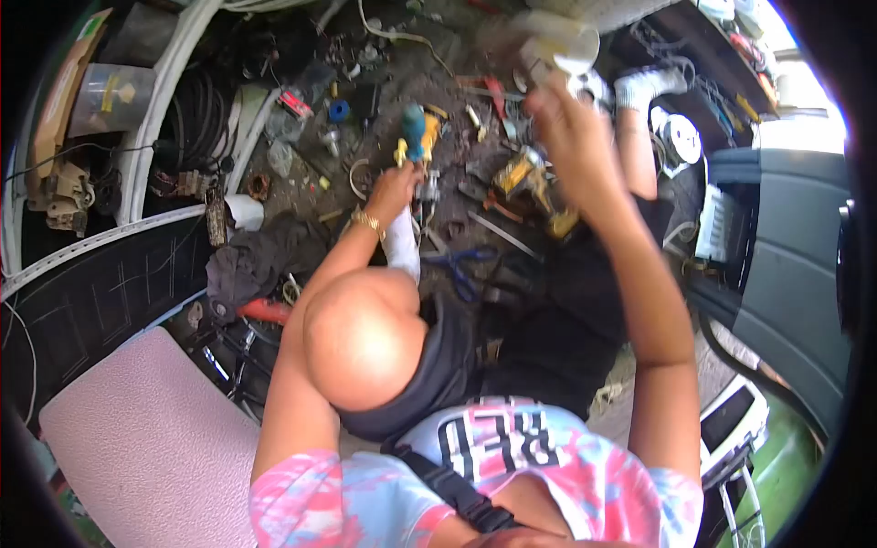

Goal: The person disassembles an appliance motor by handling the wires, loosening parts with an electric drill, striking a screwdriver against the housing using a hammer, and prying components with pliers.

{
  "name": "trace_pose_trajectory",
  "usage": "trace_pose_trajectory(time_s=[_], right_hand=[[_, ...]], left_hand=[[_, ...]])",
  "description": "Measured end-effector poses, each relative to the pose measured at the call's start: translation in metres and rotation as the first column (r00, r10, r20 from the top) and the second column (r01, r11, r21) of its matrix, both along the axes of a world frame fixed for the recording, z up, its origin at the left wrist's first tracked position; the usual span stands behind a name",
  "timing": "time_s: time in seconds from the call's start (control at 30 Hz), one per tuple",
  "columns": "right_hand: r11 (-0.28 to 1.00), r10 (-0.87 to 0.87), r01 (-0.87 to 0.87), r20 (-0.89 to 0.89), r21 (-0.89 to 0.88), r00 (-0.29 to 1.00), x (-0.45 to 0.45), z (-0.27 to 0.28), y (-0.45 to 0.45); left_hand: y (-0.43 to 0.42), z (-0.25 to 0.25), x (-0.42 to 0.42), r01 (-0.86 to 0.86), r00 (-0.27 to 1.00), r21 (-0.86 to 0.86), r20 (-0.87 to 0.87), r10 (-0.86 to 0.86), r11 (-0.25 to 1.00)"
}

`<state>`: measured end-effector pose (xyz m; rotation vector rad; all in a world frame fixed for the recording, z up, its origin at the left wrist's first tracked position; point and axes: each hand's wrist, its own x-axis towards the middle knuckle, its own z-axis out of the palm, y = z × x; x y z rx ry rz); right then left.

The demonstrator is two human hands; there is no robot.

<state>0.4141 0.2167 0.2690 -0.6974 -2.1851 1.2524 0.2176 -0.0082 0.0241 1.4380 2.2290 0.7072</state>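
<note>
My left hand (395, 192), with a gold bracelet at the wrist, is closed at the lower end of a teal and yellow tool (416, 132) standing over the cluttered floor. What exactly its fingers grip is hard to make out. My right hand (574, 128) is raised at the upper right and smeared by motion. Just above it is a blurred whitish round object (575, 50); contact between them cannot be told. Below and left of my right hand lies a yellow and black power tool (521, 175). Blue-handled pliers or cutters (464, 265) lie near my left shin.
Small parts and tools litter the floor around a blue roll (339, 110) and a red item (295, 103). A pink textured cushion (151, 438) is at the lower left. White shelving frames (164, 100) stand left, a grey-blue cabinet (795, 247) right.
</note>
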Motion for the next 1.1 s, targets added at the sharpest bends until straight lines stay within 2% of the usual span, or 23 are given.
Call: trace_pose_trajectory(time_s=[0.03,0.1,0.17,0.23,0.27,0.3,0.53,0.6,0.67,0.77,1.1], right_hand=[[0.992,-0.037,0.043,0.048,-0.121,0.998,0.003,0.022,0.009],[0.989,-0.104,0.100,-0.028,-0.110,0.994,0.006,0.025,0.022],[0.987,-0.111,0.105,-0.044,-0.124,0.993,0.011,0.012,0.021],[0.959,-0.138,0.105,-0.108,-0.265,0.985,0.014,-0.014,0.017],[0.945,-0.123,0.095,-0.069,-0.314,0.990,0.018,-0.021,0.015],[0.955,-0.103,0.088,-0.038,-0.283,0.994,0.021,-0.023,0.011],[0.967,-0.062,0.070,0.042,-0.245,0.997,0.023,-0.042,0.002],[0.967,-0.053,0.061,0.042,-0.248,0.998,0.023,-0.042,0.001],[0.965,-0.044,0.071,0.111,-0.252,0.993,0.023,-0.045,0.002],[0.973,-0.047,0.061,0.067,-0.225,0.997,0.022,-0.047,0.000],[0.963,-0.030,0.056,0.103,-0.265,0.994,0.023,-0.056,-0.001]], left_hand=[[0.005,0.022,0.005,-0.046,0.988,0.060,0.153,0.036,0.997],[0.008,0.020,0.001,-0.095,0.972,0.137,0.227,0.062,0.986],[0.007,0.019,0.000,-0.110,0.964,0.104,0.253,0.081,0.988],[0.010,0.021,-0.001,-0.124,0.957,0.074,0.273,0.100,0.989],[0.009,0.021,0.001,-0.091,0.973,0.056,0.219,0.076,0.994],[0.009,0.021,0.003,-0.057,0.985,0.038,0.166,0.050,0.998],[0.008,0.025,0.008,-0.050,0.982,0.055,0.187,0.039,0.997],[0.009,0.026,0.008,-0.029,0.986,0.014,0.166,0.027,0.999],[0.009,0.026,0.007,-0.021,0.986,0.018,0.165,0.018,1.000],[0.009,0.024,0.006,-0.006,0.988,0.023,0.154,0.003,1.000],[0.012,0.026,0.009,-0.027,0.980,0.017,0.195,0.024,0.999]])
